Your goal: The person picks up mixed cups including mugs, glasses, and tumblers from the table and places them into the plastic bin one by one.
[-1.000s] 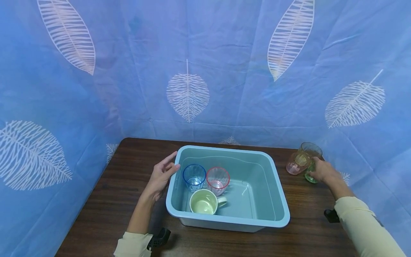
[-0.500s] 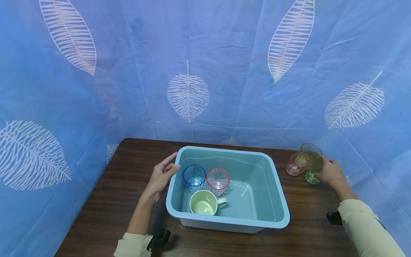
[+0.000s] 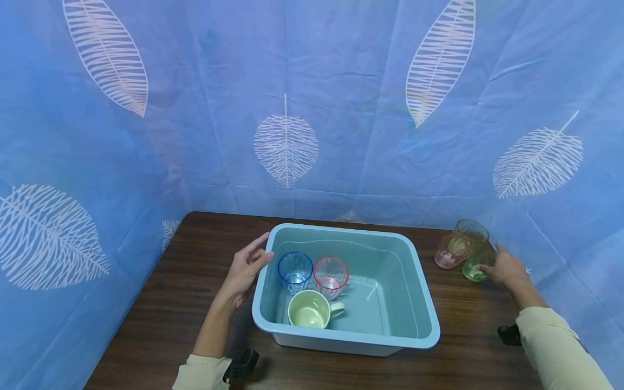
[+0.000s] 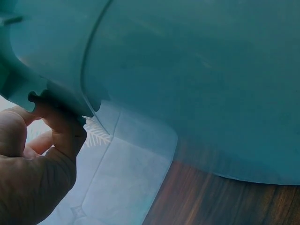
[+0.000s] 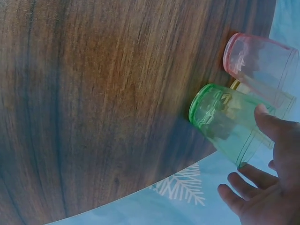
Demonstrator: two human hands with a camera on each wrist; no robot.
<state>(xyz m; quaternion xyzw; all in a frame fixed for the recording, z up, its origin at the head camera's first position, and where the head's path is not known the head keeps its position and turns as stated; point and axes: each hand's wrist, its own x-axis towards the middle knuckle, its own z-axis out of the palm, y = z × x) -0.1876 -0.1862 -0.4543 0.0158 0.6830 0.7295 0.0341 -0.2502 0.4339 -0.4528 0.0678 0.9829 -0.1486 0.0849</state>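
Note:
My left hand (image 3: 246, 271) holds the left rim of a light blue-green plastic basin (image 3: 414, 303); in the left wrist view its bent fingers (image 4: 63, 129) reach up under the rim. My right hand (image 3: 507, 271) is at a green clear tumbler (image 5: 225, 124) standing upright on the table. In the right wrist view the thumb lies over the tumbler's side near its mouth and the other fingers spread apart on the far side. Close beside that tumbler stand a pink tumbler (image 3: 446, 255) and an amber tumbler (image 3: 473, 227), which is partly hidden.
Inside the basin, at its left, are a blue-rimmed tumbler (image 3: 295, 271), a red-rimmed tumbler (image 3: 331, 276) and a pale green mug (image 3: 309, 310). The dark wooden table (image 3: 185, 281) meets a blue leaf-print cloth (image 3: 336, 146) behind and at both sides.
My right hand has shifted slightly to the right and its fingers have loosened around the green tumbler, showing more of it. The left hand and the basin have stayed put.

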